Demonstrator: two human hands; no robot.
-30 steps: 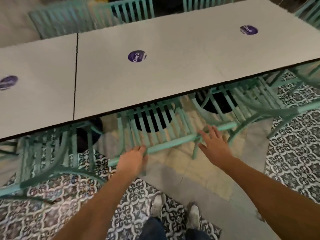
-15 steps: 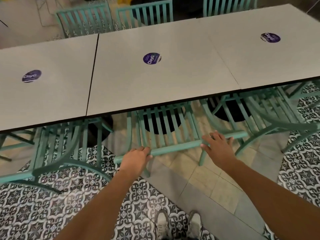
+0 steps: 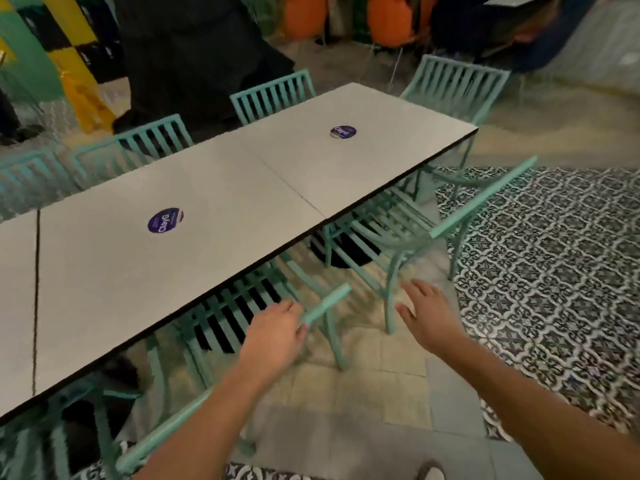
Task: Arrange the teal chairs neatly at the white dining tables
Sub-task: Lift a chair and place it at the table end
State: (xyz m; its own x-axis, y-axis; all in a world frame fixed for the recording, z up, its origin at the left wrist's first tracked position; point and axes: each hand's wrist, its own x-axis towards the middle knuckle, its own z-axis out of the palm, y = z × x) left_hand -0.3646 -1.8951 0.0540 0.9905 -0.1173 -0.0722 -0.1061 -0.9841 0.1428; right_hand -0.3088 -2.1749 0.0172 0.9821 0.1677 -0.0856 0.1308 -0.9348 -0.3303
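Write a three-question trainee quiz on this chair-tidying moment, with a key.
1. True or false: the right hand is gripping a chair.
2. What does the left hand hold?
3. How many purple stickers show on the white tables? A) one B) two C) four

Key:
1. False; it hangs open, fingers spread, touching nothing.
2. The top rail of the nearest teal chair, tucked under the table edge.
3. B: the near sticker and the far sticker.
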